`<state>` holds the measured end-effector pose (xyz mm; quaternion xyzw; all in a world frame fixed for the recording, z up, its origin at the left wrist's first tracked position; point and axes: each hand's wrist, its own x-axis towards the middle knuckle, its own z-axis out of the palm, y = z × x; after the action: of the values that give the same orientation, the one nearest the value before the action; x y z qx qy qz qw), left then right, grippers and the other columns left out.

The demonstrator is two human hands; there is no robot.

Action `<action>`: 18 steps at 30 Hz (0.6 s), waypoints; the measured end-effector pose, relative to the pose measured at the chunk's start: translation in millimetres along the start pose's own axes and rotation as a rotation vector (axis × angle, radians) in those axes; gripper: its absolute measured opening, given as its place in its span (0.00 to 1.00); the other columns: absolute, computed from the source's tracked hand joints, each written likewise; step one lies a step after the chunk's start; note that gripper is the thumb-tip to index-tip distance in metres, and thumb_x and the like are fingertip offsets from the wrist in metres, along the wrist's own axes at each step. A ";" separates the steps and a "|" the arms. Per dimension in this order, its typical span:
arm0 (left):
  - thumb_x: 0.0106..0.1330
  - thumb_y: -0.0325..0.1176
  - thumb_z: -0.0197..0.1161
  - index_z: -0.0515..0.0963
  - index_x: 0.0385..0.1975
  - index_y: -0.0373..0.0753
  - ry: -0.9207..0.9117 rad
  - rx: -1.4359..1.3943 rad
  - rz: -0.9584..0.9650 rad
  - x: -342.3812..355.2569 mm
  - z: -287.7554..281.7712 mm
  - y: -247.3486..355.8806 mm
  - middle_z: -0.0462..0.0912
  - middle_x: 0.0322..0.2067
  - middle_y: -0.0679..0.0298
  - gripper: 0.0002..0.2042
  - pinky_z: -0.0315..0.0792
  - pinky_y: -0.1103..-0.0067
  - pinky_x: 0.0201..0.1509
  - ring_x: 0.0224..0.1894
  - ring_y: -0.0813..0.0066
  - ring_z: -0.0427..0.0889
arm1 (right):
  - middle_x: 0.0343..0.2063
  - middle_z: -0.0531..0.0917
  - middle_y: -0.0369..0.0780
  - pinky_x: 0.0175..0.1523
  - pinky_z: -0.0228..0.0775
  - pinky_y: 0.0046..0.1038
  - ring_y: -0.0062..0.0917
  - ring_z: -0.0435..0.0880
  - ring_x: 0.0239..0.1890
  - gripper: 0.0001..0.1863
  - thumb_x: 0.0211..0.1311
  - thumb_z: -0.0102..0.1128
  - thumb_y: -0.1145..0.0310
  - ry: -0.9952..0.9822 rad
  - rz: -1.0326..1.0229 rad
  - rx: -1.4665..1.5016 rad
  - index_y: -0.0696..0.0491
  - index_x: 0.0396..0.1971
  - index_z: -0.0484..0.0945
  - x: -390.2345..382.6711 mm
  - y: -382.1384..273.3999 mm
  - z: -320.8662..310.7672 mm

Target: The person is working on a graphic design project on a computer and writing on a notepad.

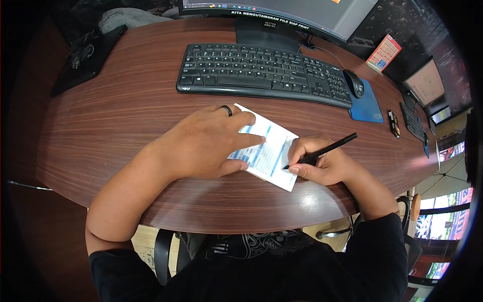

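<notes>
A white pad of printed forms with blue bands (276, 163) lies at a slant on the brown wooden desk. My left hand (214, 138), a dark ring on one finger, rests across the pad's left side with its fingers spread flat. In my right hand (322, 161) a black pen (329, 147) is pinched, its tip down at the pad's right part. The pen's back end points up and to the right. Part of the form is hidden under my left fingers and behind my right hand.
Beyond the pad stand a black keyboard (261, 70) and a monitor (282, 12). To their right are a black mouse (354, 83) on a blue mouse pad (367, 104), a small dark box (393, 124) and a desk calendar (384, 53). A black laptop-like slab (95, 63) lies far left.
</notes>
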<state>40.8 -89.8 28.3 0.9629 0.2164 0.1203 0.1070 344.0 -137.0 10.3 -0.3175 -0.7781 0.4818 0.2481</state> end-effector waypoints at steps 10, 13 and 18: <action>0.60 0.47 0.74 0.84 0.58 0.49 -0.031 -0.012 -0.029 2.6 -0.7 -4.6 0.77 0.60 0.56 0.24 0.74 0.65 0.62 0.56 0.57 0.79 | 0.36 0.85 0.36 0.48 0.76 0.25 0.18 0.83 0.41 0.06 0.68 0.68 0.74 0.054 0.122 0.000 0.56 0.39 0.80 21.0 -29.3 19.5; 0.60 0.46 0.74 0.84 0.57 0.49 -0.021 -0.006 -0.016 2.4 0.0 -4.0 0.78 0.59 0.56 0.24 0.75 0.65 0.61 0.56 0.57 0.79 | 0.37 0.85 0.36 0.48 0.76 0.26 0.18 0.83 0.42 0.05 0.68 0.67 0.74 0.111 0.163 0.036 0.55 0.40 0.80 27.6 -16.0 23.4; 0.59 0.45 0.74 0.84 0.57 0.48 -0.006 -0.011 -0.018 1.5 4.2 -4.2 0.78 0.59 0.55 0.25 0.75 0.65 0.61 0.56 0.57 0.79 | 0.36 0.85 0.35 0.47 0.75 0.26 0.18 0.82 0.41 0.05 0.68 0.67 0.75 0.124 0.224 0.062 0.54 0.40 0.80 27.2 -11.7 16.5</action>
<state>41.7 -86.1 23.4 0.9607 0.2242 0.1175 0.1141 311.1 -130.7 16.3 -0.4235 -0.7057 0.5099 0.2502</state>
